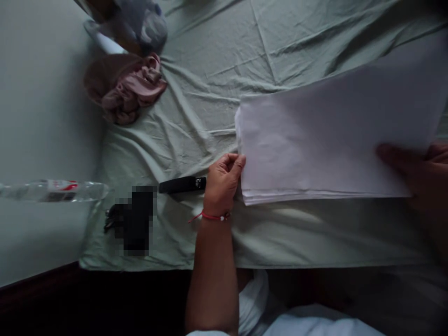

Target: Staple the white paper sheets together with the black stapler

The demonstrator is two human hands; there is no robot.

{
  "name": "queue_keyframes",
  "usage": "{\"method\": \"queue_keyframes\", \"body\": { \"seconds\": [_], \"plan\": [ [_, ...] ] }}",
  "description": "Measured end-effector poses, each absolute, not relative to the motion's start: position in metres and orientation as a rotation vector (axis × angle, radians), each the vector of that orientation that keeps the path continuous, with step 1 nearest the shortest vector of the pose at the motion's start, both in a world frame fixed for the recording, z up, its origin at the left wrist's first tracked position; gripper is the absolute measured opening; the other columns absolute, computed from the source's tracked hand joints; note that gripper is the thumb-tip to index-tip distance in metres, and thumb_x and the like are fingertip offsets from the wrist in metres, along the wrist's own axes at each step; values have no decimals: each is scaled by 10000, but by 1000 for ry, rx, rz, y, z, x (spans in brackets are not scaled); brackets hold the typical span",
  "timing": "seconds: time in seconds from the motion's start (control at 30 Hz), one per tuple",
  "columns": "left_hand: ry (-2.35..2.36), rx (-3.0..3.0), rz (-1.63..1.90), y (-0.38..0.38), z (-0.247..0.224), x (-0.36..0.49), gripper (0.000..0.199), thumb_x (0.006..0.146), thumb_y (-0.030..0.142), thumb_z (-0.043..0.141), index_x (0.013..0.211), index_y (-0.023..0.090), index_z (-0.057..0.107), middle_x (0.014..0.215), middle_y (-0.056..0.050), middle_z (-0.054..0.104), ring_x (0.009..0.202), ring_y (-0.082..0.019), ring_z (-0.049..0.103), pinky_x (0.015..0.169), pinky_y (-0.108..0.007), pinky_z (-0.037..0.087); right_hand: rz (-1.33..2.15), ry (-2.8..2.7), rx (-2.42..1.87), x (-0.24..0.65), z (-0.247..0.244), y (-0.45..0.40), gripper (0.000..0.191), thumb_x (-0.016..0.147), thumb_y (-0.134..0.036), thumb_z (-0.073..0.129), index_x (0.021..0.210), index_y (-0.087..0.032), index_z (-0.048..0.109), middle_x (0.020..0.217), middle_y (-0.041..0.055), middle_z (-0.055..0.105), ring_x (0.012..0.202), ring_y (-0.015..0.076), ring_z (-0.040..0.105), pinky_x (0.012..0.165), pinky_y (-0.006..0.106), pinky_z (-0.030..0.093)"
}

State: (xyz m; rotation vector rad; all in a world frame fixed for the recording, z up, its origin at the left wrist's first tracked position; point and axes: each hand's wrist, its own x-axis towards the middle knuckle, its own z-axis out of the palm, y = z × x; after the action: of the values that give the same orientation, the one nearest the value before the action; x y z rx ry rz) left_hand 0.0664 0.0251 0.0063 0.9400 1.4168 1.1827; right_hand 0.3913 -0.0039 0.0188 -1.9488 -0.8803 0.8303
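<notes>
A stack of large white paper sheets (308, 140) lies over the green cloth, its right part raised and bent upward. My left hand (224, 179), with a red string bracelet at the wrist, pinches the left edge of the stack between thumb and fingers. At the right side my right hand (416, 168) grips the paper, its thumb lying on top and its other fingers partly hidden and dim. Just left of my left hand is a black elongated object (182, 185).
Green cloth (196, 112) with wrinkles covers the surface. A pixelated dark object (139, 221) sits near the front left edge. Farther left lies a clear plastic bottle (70, 190) by the pale wall. Crumpled pink fabric (129, 91) and a blurred greyish item (150, 28) are at the back left.
</notes>
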Motion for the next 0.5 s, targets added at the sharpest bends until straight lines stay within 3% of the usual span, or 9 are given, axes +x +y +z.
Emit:
{"method": "queue_keyframes", "body": {
  "seconds": [0.1,0.2,0.27,0.37,0.5],
  "plan": [
    [1384,957,1081,25,8,63,431,617,491,966,794,189,715,674,13,653,600,-111,547,542,-230,436,793,-848,-1955,398,13,0,459,711,-570,909,1059,-280,830,1132,101,787,881,236,713,564,354,474],
    [1434,997,1070,26,11,58,474,667,573,922,675,188,645,561,44,532,500,-77,394,456,-228,307,881,-824,-1963,396,17,3,428,724,-534,909,1037,-252,833,1083,96,791,816,206,697,560,335,477],
    [1469,1015,1101,27,13,57,536,700,628,883,620,190,585,541,54,473,499,-72,358,458,-230,286,884,-797,-1933,392,20,4,367,719,-462,920,992,-230,840,994,81,789,716,155,654,551,316,471],
    [1456,1013,1071,30,17,57,527,671,620,901,662,178,615,570,54,501,525,-70,395,471,-217,295,791,-773,-1881,388,18,6,260,726,-350,902,946,-221,852,884,49,768,594,81,553,534,287,441],
    [1380,973,895,31,21,57,523,518,496,999,793,161,706,633,35,612,554,-75,472,485,-202,327,770,-808,-1812,392,11,6,270,750,-351,889,993,-240,846,851,26,742,577,65,525,517,262,407]
  ]
}}
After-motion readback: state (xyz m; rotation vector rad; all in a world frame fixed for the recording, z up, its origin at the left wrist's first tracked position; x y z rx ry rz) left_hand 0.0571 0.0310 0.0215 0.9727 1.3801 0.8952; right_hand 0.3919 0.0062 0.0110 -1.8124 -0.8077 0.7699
